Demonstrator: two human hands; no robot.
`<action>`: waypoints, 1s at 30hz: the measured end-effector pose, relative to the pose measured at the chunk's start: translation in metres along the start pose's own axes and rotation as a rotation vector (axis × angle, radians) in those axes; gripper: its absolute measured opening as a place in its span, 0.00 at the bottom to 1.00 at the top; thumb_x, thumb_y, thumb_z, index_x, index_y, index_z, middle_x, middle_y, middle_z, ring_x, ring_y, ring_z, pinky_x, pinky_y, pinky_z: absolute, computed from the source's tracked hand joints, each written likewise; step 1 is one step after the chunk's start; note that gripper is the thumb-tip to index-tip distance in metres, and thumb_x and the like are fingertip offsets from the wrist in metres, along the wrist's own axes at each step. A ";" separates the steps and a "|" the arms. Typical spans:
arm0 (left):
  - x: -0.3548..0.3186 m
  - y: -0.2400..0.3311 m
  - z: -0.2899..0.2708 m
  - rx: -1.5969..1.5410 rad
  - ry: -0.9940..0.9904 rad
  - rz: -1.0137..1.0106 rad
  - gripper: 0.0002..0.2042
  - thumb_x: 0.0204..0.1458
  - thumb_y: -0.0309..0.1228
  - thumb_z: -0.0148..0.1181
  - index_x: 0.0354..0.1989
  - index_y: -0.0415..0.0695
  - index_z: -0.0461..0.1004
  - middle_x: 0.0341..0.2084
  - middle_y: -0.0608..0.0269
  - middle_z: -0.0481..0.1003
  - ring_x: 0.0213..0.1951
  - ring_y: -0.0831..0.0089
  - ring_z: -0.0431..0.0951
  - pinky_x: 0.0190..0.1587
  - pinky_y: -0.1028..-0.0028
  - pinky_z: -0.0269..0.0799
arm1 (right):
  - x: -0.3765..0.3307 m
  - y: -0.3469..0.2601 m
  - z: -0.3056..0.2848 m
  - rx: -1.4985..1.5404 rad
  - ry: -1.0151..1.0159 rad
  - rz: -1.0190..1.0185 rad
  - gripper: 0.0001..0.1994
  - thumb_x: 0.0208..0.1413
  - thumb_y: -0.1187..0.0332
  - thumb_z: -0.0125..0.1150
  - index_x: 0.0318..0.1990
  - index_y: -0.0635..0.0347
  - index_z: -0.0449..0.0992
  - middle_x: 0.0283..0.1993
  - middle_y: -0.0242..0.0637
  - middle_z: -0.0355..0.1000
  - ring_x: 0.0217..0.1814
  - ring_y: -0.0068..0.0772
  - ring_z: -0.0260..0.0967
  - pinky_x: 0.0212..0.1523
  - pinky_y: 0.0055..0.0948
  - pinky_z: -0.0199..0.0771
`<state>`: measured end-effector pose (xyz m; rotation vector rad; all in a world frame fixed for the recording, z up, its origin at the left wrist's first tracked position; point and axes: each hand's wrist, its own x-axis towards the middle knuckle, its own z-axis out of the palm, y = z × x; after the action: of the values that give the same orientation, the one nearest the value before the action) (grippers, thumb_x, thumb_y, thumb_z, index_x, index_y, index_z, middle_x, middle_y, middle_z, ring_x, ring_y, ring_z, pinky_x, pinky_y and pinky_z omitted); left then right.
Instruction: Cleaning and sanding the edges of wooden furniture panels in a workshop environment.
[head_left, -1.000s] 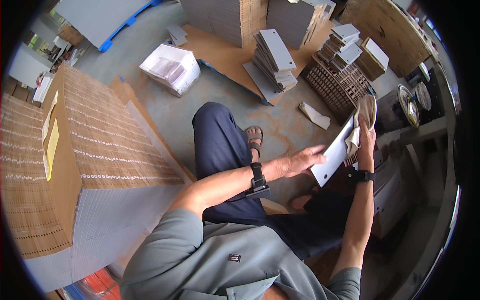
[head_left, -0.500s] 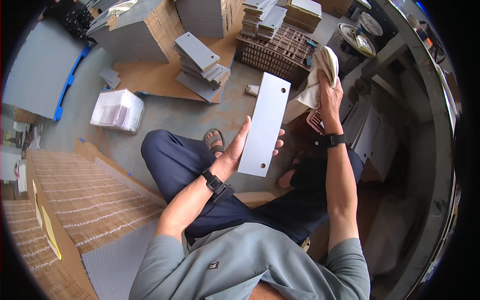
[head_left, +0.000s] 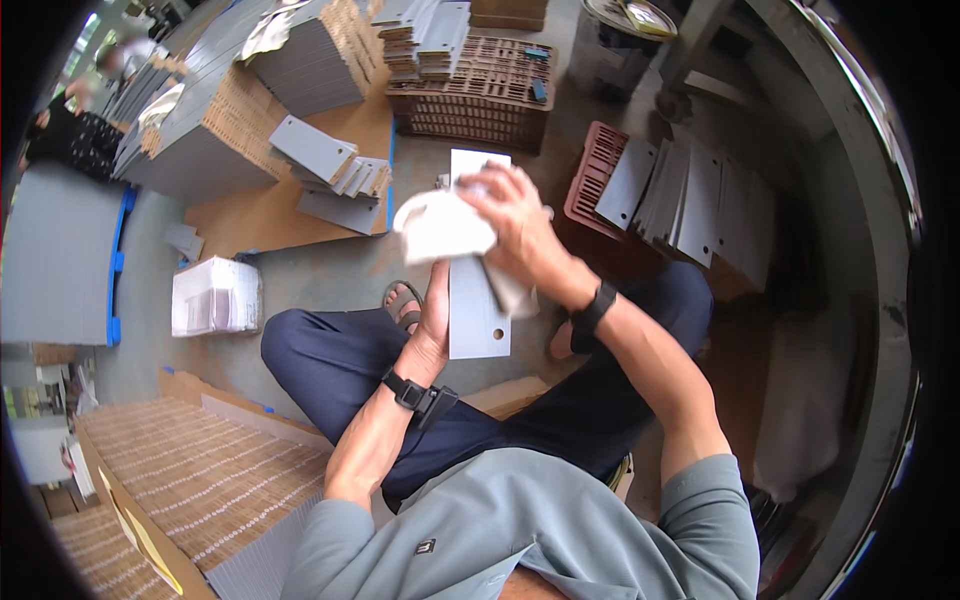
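A grey rectangular panel (head_left: 478,325) with a round hole near its lower corner stands lengthwise in front of me. My left hand (head_left: 433,318) grips it by its left edge, the thumb along that side and the fingers hidden behind. My right hand (head_left: 522,228) is closed on a white cloth (head_left: 445,230), which lies across the panel's upper half and hides part of it. The cloth and right fingers are slightly blurred.
A red-brown crate (head_left: 590,180) at the right holds several upright grey panels (head_left: 695,200). Ahead stands a brown plastic crate (head_left: 470,95) with panels stacked on it. Loose panels (head_left: 315,150) lie on cardboard to the left, near a white box (head_left: 215,297). Corrugated stacks (head_left: 200,440) fill the lower left.
My right hand has swung left with the cloth, from beside the panel onto its upper face. The panel has turned more upright and shifted slightly left. The view has turned to the right.
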<state>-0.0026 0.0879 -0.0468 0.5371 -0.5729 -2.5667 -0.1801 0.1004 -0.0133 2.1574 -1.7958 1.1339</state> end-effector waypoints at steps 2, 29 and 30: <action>-0.007 -0.003 0.013 -0.003 -0.115 -0.111 0.38 0.65 0.63 0.46 0.69 0.41 0.63 0.60 0.50 0.72 0.53 0.60 0.78 0.56 0.58 0.79 | 0.016 0.044 -0.011 0.061 0.085 0.230 0.28 0.42 0.77 0.71 0.56 0.55 0.77 0.58 0.43 0.72 0.64 0.51 0.68 0.64 0.48 0.72; 0.006 0.045 -0.001 0.243 0.361 0.437 0.19 0.71 0.44 0.51 0.59 0.42 0.72 0.48 0.61 0.77 0.46 0.68 0.80 0.50 0.65 0.78 | -0.040 -0.058 -0.013 0.264 -0.362 -0.128 0.16 0.42 0.76 0.69 0.41 0.56 0.78 0.40 0.36 0.70 0.45 0.43 0.73 0.46 0.41 0.79; 0.009 0.046 -0.009 0.253 0.373 0.460 0.20 0.71 0.42 0.51 0.62 0.41 0.71 0.51 0.60 0.76 0.51 0.69 0.78 0.54 0.66 0.76 | -0.046 -0.061 -0.012 0.211 -0.395 -0.174 0.11 0.47 0.73 0.67 0.39 0.56 0.77 0.38 0.36 0.69 0.43 0.41 0.72 0.45 0.40 0.80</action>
<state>0.0099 0.0429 -0.0350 0.8369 -0.7842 -1.9147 -0.1327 0.1613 -0.0106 2.7635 -1.6353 0.9454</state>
